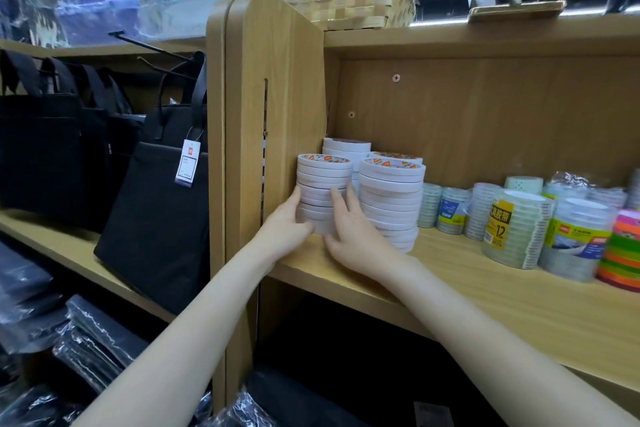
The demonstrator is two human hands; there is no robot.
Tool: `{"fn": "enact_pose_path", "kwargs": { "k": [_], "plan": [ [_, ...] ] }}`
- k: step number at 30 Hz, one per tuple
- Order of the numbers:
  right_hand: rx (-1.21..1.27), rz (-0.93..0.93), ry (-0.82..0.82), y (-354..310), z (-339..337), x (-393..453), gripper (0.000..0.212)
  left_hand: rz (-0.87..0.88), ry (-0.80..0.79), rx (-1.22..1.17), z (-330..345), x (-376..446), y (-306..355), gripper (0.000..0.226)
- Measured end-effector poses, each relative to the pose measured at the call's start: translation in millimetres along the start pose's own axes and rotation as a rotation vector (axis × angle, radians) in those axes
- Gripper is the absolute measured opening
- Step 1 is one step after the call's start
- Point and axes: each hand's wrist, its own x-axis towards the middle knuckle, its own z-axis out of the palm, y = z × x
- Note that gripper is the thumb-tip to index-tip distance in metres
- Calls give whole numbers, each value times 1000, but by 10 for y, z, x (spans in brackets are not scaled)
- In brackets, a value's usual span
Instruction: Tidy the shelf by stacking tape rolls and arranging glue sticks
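Between the two hands, at the left end of the wooden shelf (485, 291), a stack of white tape rolls (323, 184) is held upright. Its lower left side is cupped by the left hand (287, 224), fingers curled round the rolls; its front and right side are pressed by the right hand (349, 232), fingers raised and lying against the rolls. Just right of the right hand, a second white stack (391, 201) is seen, touching the fingers or nearly so. Farther right, wrapped clear tape packs (516, 229) are stood, with coloured rolls (621, 250) at the edge.
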Motion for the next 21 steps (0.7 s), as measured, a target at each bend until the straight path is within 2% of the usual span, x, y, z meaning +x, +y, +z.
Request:
{"fn": "enact_pose_path", "kwargs": {
  "k": [3, 9, 14, 21],
  "plan": [
    [130, 64, 10, -35, 24, 34, 73, -15, 14, 51, 29, 34, 3, 74],
    [263, 56, -8, 42, -32, 10, 74, -17, 20, 150, 34, 104, 27, 73],
    [358, 53, 90, -17, -6, 34, 80, 11, 115, 102, 83, 70, 38, 76],
    [294, 87, 9, -15, -13, 97, 79, 66, 117, 261, 124, 84, 68, 76]
  ]
}}
